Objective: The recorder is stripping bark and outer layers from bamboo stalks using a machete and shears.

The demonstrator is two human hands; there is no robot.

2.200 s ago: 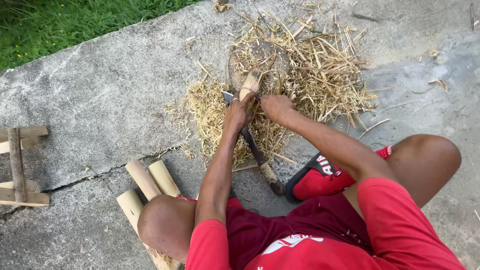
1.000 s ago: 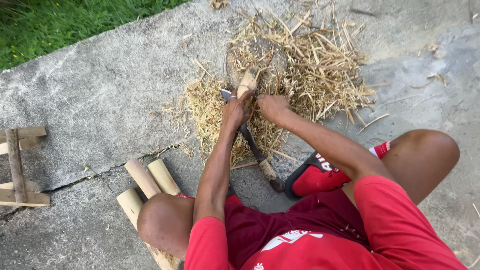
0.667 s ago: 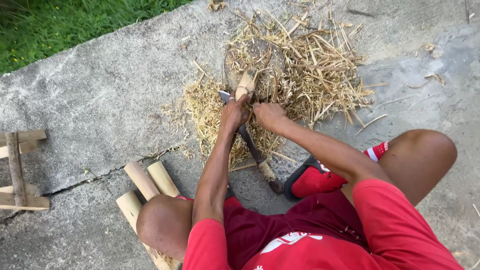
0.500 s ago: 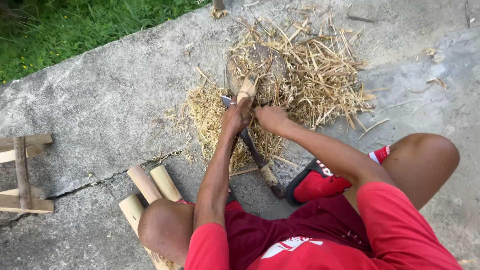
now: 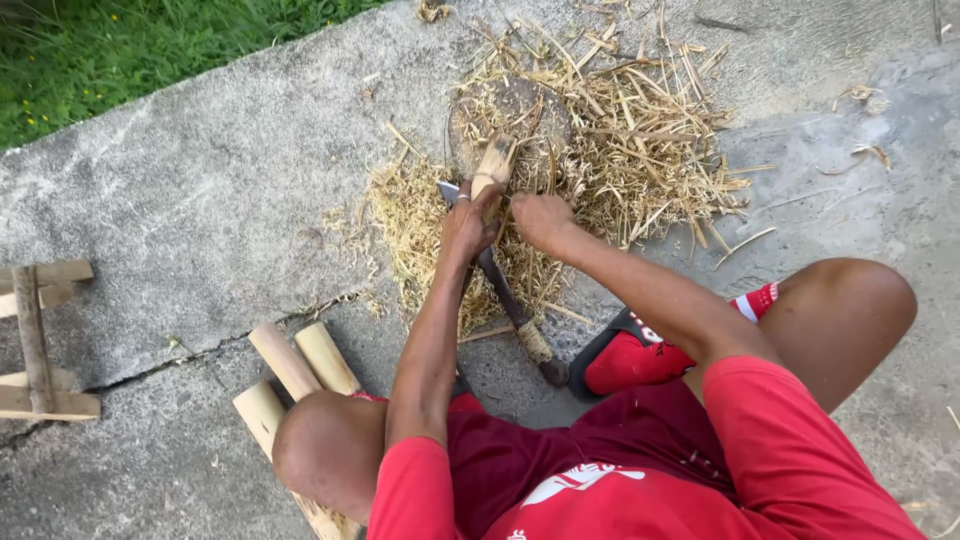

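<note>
My left hand is closed around a short pale bamboo stick, whose far end rests on a round wooden block. My right hand is closed at the stick's near end, touching the left hand. A knife runs under my left wrist. Its grey blade tip pokes out left of the left hand, and its wrapped handle points back toward my body. I cannot tell which hand presses the blade.
Dry bamboo shavings lie piled around the block on the concrete slab. Three cut bamboo lengths lie by my left knee. A small wooden frame sits at the left edge, grass beyond the slab, a red sandal underfoot.
Both hands stay together at the stick on the block, with only small shifts. The view has drifted slightly.
</note>
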